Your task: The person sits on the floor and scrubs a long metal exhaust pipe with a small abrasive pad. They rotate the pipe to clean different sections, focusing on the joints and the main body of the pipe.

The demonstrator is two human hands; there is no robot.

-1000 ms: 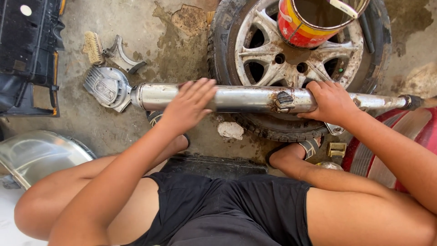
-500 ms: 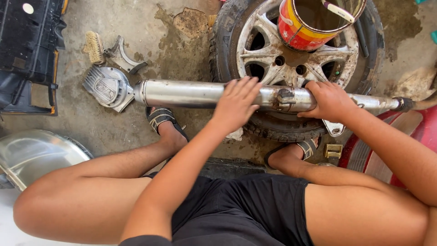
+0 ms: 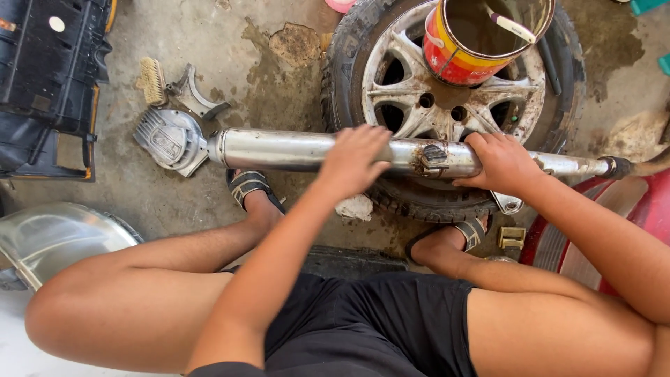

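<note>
A long chrome exhaust pipe [image 3: 279, 149] lies crosswise over a tyre with an alloy wheel [image 3: 391, 98], in front of my knees. My left hand [image 3: 354, 160] lies flat on the middle of the pipe, fingers spread and pointing away from me. My right hand [image 3: 501, 162] grips the pipe further right, beside a rusty bracket [image 3: 434, 156]. The pipe narrows to a thin end at the right [image 3: 586, 166].
A red and yellow can [image 3: 481, 38] with dark liquid and a stick stands on the wheel. A finned metal cover [image 3: 166, 139], a brush [image 3: 151, 80] and a bracket [image 3: 195, 98] lie left. A black plastic panel [image 3: 49, 77] is far left, a chrome fender [image 3: 56, 237] near my left knee.
My left hand has slid to the right along the pipe, from near its left end toward the middle. My right hand has kept its grip in the same spot.
</note>
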